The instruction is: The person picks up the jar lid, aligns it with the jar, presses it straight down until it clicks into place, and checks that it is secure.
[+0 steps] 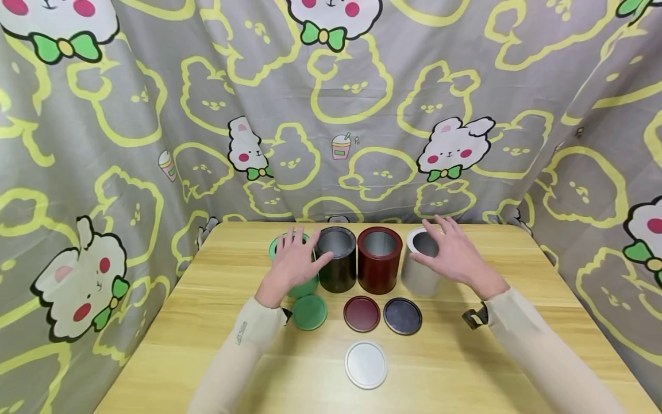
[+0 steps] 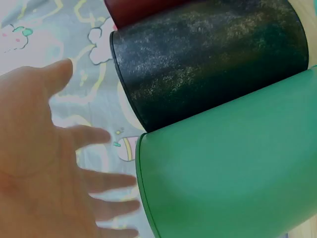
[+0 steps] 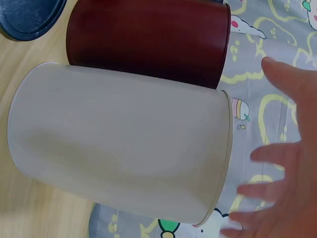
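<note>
Four open-topped cans stand side by side at the table's back: green (image 1: 306,287), black (image 1: 337,277), dark red (image 1: 378,273) and white (image 1: 420,280). My left hand (image 1: 293,263) is spread above the green can, partly hiding its mouth, and holds nothing. In the left wrist view, its fingertips come close to the green can's rim. Over the white can hovers my right hand (image 1: 457,253), fingers apart and nothing held. The right wrist view shows a gap between that hand and the white can (image 3: 119,139).
On the wooden table (image 1: 207,345), a green lid (image 1: 309,312), a dark red lid (image 1: 362,314) and a black lid (image 1: 403,316) lie flat before the cans. Nearer me lies a white lid (image 1: 366,365). A patterned grey curtain (image 1: 289,201) hangs behind the table.
</note>
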Demonstrator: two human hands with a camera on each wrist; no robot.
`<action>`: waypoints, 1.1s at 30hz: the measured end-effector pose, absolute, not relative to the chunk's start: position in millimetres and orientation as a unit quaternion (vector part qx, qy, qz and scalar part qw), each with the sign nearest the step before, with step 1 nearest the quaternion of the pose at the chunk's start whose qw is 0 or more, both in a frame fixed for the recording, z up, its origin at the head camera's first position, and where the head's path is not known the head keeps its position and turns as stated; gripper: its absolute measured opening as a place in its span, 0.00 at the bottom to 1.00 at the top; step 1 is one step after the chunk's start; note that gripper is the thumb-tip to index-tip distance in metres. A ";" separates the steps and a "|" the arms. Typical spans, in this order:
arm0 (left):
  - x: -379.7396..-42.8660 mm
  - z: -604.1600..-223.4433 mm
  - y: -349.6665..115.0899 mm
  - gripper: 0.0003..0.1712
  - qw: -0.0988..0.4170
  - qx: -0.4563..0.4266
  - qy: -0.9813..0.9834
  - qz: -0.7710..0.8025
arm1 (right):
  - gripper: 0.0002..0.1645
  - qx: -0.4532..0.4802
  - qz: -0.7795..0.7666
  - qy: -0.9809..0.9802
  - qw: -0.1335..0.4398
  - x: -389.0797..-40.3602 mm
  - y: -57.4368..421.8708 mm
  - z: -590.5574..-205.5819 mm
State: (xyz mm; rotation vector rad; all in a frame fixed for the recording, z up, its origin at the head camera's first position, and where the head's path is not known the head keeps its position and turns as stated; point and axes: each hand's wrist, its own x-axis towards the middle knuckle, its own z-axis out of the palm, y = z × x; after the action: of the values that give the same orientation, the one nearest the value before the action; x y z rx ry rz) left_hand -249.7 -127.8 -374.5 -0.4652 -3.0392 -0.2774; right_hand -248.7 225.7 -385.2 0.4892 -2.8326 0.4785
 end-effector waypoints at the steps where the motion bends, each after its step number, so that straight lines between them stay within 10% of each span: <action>1: -248.1 -374.8 -127.9 0.43 0.033 -0.167 -0.980 -0.098 | 0.53 0.185 0.170 -0.960 0.123 -246.4 224.8 -384.8; 17: -206.5 -399.4 -133.0 0.31 0.132 -0.396 -0.898 -0.140 | 0.34 0.370 0.200 -0.881 0.217 -200.5 209.6 -406.8; 33: -174.2 -458.2 -128.0 0.37 -0.022 -0.447 -0.888 -0.108 | 0.30 0.360 0.301 -0.882 -0.044 -162.2 187.0 -462.7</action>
State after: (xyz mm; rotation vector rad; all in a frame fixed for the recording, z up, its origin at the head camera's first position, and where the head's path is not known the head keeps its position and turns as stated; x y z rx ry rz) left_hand -174.2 -128.0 -458.2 -1.4239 -2.8284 -0.3432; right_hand -162.2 187.0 -462.7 1.1625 -2.8522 0.9738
